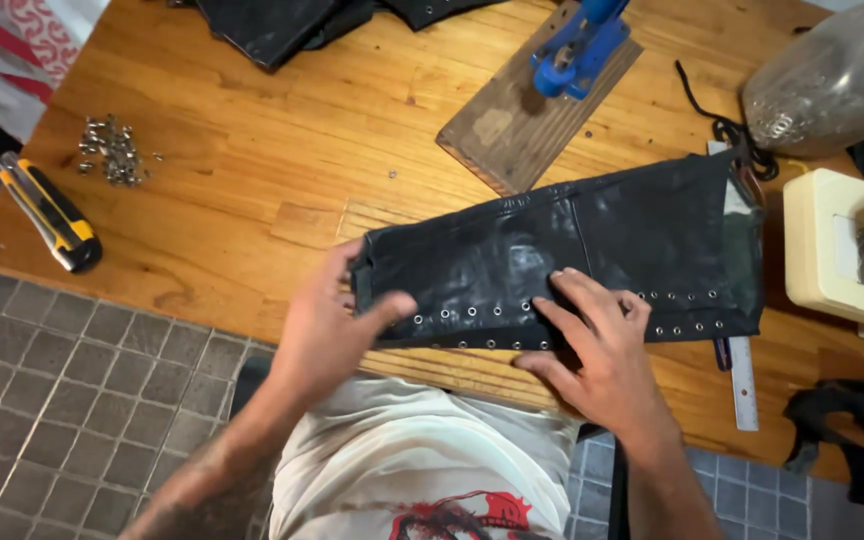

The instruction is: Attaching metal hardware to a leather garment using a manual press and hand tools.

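A black leather piece (592, 240) lies flat across the wooden table (252, 170), with rows of metal eyelets along its near edge. My left hand (332, 320) grips its left end, thumb on top and fingers curled round the edge. My right hand (597, 335) rests palm down on the eyelet rows near the middle, fingers spread. A metal ruler (742, 385) pokes out from under the leather's right end.
A blue hand press (577, 45) stands on a wooden board (522, 115) at the back. A heap of loose eyelets (110, 150) and a yellow utility knife (52, 215) lie at the left. A cream sewing machine (842, 250) sits at the right, more black leather (272, 25) at the far edge.
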